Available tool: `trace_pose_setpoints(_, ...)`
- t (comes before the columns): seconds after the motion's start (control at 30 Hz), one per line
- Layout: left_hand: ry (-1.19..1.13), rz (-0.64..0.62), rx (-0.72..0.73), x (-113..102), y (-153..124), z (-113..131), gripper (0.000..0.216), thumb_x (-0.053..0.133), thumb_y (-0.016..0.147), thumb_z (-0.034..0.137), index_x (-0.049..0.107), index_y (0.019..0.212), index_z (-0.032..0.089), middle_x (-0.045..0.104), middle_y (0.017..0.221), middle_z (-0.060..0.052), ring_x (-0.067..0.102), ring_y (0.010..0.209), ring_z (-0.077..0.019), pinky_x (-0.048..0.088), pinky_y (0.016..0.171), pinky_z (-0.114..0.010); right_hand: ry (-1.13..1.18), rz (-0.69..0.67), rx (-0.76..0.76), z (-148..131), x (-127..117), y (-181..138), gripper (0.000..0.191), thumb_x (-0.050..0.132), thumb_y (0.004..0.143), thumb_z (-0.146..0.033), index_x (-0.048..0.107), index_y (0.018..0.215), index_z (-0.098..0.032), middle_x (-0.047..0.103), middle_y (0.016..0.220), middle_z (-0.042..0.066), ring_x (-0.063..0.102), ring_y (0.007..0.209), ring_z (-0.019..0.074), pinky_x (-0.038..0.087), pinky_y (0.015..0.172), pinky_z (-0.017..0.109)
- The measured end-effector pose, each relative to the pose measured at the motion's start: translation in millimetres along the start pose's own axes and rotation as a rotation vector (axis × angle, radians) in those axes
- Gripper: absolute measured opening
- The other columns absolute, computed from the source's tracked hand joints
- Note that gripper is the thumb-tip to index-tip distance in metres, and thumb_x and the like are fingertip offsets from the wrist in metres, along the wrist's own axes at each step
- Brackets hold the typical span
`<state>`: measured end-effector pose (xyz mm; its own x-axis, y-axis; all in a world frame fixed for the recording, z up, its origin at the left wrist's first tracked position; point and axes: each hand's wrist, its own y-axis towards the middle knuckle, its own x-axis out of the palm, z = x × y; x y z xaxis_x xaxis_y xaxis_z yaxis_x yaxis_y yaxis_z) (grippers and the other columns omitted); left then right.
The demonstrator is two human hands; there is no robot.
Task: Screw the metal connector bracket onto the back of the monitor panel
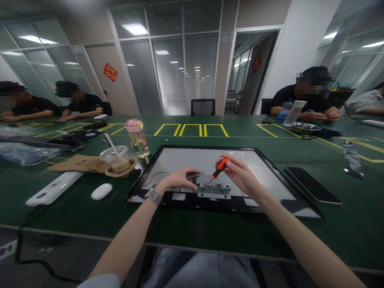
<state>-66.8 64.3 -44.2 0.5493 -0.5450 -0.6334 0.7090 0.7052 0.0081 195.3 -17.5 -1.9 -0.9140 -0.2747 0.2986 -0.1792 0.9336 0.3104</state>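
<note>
My right hand (240,172) is closed around the orange and black handle of a screwdriver (221,168). The tool slants down to the left, its tip at a metal bracket (213,191) with connector ports. My left hand (182,179) grips the left end of that bracket, thumb against its edge; part of a dark piece shows under the fingers. Both hands are over a large flat display panel (168,158) with a black frame and pale back, lying on the green table. A thin cable runs left of my left hand on the panel.
Left of the panel are a white mouse (102,191), a white power strip (54,188), an iced drink cup (115,158) and a pink-capped bottle (138,138). A phone (312,184) lies to the right. Several people sit around the table (186,228).
</note>
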Motion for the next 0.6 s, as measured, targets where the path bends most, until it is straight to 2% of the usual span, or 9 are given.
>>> trace_pose_setpoints(0.33, -0.018, -0.005, -0.011, 0.4, -0.6, 1.1, 0.075, 0.088, 0.063, 0.04, 0.062, 0.131, 0.023, 0.06, 0.138, -0.01, 0.055, 0.127, -0.0298, 0.039, 0.112, -0.043, -0.035, 0.01, -0.003, 2.0, -2.9, -0.1, 0.028, 0.081, 0.076, -0.043, 0.078, 0.1, -0.03, 0.075, 0.102, 0.006, 0.066, 0.103, 0.0238, 0.044, 0.103, 0.049)
trace_pose_setpoints(0.43, -0.026, -0.006, -0.01, 0.2, -0.8, 2.6, 0.074, 0.088, 0.063, 0.038, 0.062, 0.13, 0.023, 0.06, 0.138, -0.01, 0.055, 0.127, -0.0297, 0.04, 0.111, -0.043, -0.049, 0.034, -0.01, 3.6, -4.3, 0.3, 0.028, 0.083, 0.073, -0.043, 0.079, 0.096, -0.029, 0.076, 0.096, 0.005, 0.068, 0.098, 0.0238, 0.045, 0.104, 0.051)
trace_pose_setpoints(0.6, -0.053, 0.0, -0.024, 0.7, -1.9, 5.8, 0.073, 0.089, 0.062, 0.036, 0.063, 0.129, 0.023, 0.059, 0.139, -0.01, 0.055, 0.128, -0.0305, 0.04, 0.111, -0.044, -0.08, 0.031, -0.052, 2.6, -1.7, 0.6, 0.034, 0.081, 0.077, -0.043, 0.076, 0.107, -0.029, 0.078, 0.1, 0.006, 0.07, 0.103, 0.0244, 0.046, 0.105, 0.05)
